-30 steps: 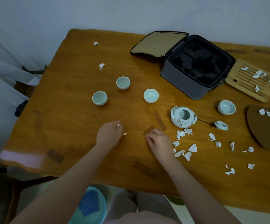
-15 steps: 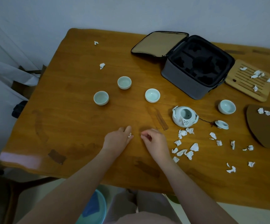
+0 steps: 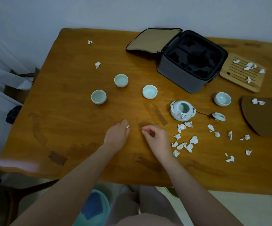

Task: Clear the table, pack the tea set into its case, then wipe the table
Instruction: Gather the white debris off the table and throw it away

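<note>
My left hand (image 3: 117, 136) rests on the wooden table (image 3: 66, 111), closed around small white paper scraps, one showing at its fingertips. My right hand (image 3: 156, 137) is beside it, fingers pinched on a tiny scrap. Several torn paper scraps (image 3: 183, 144) lie right of my right hand. Pale celadon cups (image 3: 121, 80), (image 3: 98, 97), (image 3: 150, 91), (image 3: 222, 99) stand on the table. The lidless teapot (image 3: 182, 110) sits with its lid (image 3: 218, 116) beside it. The grey case (image 3: 190, 62) lies open at the back.
A bamboo tray (image 3: 242, 72) with scraps sits right of the case. A brown mat (image 3: 264, 116) with scraps lies at the right edge. Two stray scraps (image 3: 97, 64) lie at the back left. A blue basin (image 3: 94, 209) with a cloth is under the table.
My left hand slid right and took up the small scrap that lay between the hands. My right hand lifted slightly, fingers pinched. The two hands now sit closer together.
</note>
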{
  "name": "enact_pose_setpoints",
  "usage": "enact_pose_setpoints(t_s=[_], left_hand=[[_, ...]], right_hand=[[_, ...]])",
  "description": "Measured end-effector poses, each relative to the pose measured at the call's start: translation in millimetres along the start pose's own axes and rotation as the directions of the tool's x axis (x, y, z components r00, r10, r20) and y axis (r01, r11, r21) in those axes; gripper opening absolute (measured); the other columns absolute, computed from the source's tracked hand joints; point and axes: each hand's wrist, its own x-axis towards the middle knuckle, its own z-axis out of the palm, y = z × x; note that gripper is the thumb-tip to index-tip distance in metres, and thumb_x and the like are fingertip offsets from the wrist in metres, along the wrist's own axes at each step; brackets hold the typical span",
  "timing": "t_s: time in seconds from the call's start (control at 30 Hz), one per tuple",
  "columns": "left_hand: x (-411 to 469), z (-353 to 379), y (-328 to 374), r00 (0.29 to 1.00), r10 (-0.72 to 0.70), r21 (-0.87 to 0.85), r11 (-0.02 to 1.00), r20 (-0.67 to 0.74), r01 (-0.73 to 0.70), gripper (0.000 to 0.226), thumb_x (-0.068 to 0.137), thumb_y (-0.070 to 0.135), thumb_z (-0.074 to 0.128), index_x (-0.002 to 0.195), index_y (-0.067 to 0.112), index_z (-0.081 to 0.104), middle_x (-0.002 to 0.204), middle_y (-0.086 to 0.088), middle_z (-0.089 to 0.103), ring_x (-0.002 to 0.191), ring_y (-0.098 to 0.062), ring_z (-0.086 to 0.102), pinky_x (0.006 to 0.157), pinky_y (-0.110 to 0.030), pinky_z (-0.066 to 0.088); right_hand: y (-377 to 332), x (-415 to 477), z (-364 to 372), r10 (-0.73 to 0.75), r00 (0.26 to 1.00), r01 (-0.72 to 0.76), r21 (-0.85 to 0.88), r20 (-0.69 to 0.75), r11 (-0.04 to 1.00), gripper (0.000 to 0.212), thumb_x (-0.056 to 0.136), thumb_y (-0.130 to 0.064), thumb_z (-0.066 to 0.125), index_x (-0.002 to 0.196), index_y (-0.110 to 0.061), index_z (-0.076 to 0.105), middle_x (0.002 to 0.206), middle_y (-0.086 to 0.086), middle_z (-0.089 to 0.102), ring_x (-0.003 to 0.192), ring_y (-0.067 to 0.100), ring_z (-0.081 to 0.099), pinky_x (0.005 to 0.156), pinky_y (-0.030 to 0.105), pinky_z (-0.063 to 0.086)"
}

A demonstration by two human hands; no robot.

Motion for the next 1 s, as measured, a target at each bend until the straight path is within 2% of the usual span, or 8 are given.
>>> enact_pose_setpoints(t_s=[0.2, 0.37, 0.5, 0.6, 0.67, 0.77, 0.87, 1.0], left_hand=[[-1, -8, 13, 0.977, -0.210, -0.563, 0.805, 0.028, 0.189, 0.034, 0.101, 0.020, 0.033, 0.071, 0.010, 0.045, 0.066, -0.006, 0.050, 0.059, -0.014, 0.041, 0.058, -0.029, 0.034], [-2, -11, 30, 0.951, -0.290, -0.760, 0.594, 0.104, 0.264, 0.044, 0.102, 0.025, 0.034, 0.062, 0.010, 0.045, 0.056, -0.004, 0.047, 0.045, -0.010, 0.039, 0.049, -0.024, 0.033], [-1, -11, 43, 0.876, -0.347, -0.898, 0.165, 0.334, 0.408, 0.035, 0.096, 0.021, 0.042, 0.063, 0.010, 0.044, 0.054, -0.004, 0.040, 0.039, -0.010, 0.028, 0.040, -0.024, 0.022], [3, -10, 56, 0.799, -0.327, -0.859, -0.279, 0.505, 0.428, 0.032, 0.097, 0.019, 0.044, 0.066, 0.009, 0.044, 0.049, -0.001, 0.042, 0.032, -0.008, 0.030, 0.030, -0.017, 0.020], [7, -7, 65, 0.770, -0.302, -0.788, -0.477, 0.563, 0.390, 0.033, 0.097, 0.017, 0.045, 0.066, 0.010, 0.044, 0.047, 0.000, 0.045, 0.030, -0.007, 0.034, 0.028, -0.014, 0.020], [9, 0, 75, 0.751, -0.273, -0.738, -0.551, 0.601, 0.390, 0.044, 0.094, 0.017, 0.044, 0.050, 0.014, 0.040, 0.044, 0.001, 0.040, 0.028, -0.011, 0.032, 0.030, -0.016, 0.022], [7, -4, 89, 0.696, -0.284, -0.717, -0.513, 0.660, 0.471, 0.035, 0.084, 0.013, 0.039, 0.049, 0.016, 0.032, 0.046, -0.001, 0.034, 0.034, -0.015, 0.035, 0.036, -0.018, 0.031], [-3, -6, 114, 0.652, -0.241, -0.674, -0.467, 0.719, 0.572, 0.043, 0.097, 0.017, 0.036, 0.055, 0.009, 0.042, 0.042, -0.010, 0.051, 0.049, -0.022, 0.056, 0.062, -0.024, 0.046]], right_hand=[[-15, -8, 3, 0.143, 0.989, -0.132, 0.193, -0.041, 0.972, 0.018, 0.087, -0.013, 0.071, 0.105, -0.016, 0.073, 0.088, -0.008, 0.069, 0.082, -0.001, 0.061, 0.074, 0.008, 0.046], [-26, -10, 4, 0.180, 0.982, -0.151, 0.321, -0.062, 0.935, 0.024, 0.085, -0.010, 0.072, 0.105, -0.021, 0.070, 0.087, -0.007, 0.069, 0.083, 0.003, 0.063, 0.075, 0.012, 0.049], [-33, -13, 2, 0.184, 0.979, -0.136, 0.383, -0.089, 0.913, 0.016, 0.085, -0.011, 0.073, 0.094, -0.024, 0.073, 0.084, -0.012, 0.071, 0.079, 0.001, 0.065, 0.074, 0.016, 0.051], [-39, -18, -3, 0.177, 0.978, -0.111, 0.441, -0.111, 0.891, 0.018, 0.085, -0.008, 0.072, 0.086, -0.026, 0.072, 0.075, -0.009, 0.073, 0.074, 0.006, 0.068, 0.071, 0.018, 0.053], [-41, -20, -5, 0.185, 0.976, -0.109, 0.484, -0.113, 0.868, 0.014, 0.085, -0.006, 0.071, 0.088, -0.020, 0.074, 0.075, -0.003, 0.074, 0.073, 0.014, 0.071, 0.072, 0.025, 0.056], [-41, -21, -10, 0.189, 0.973, -0.103, 0.485, -0.132, 0.869, 0.014, 0.083, -0.008, 0.074, 0.088, -0.021, 0.075, 0.074, -0.001, 0.073, 0.073, 0.018, 0.070, 0.072, 0.029, 0.056], [-39, -20, -20, 0.176, 0.973, -0.105, 0.391, -0.151, 0.914, 0.011, 0.081, -0.012, 0.077, 0.084, -0.023, 0.075, 0.073, -0.007, 0.069, 0.070, 0.003, 0.061, 0.066, 0.016, 0.049], [-29, -21, -31, 0.046, 0.985, -0.018, 0.160, -0.168, 0.987, 0.007, 0.077, -0.015, 0.079, 0.083, -0.016, 0.077, 0.072, -0.018, 0.056, 0.079, 0.002, 0.054, 0.069, 0.009, 0.043]])
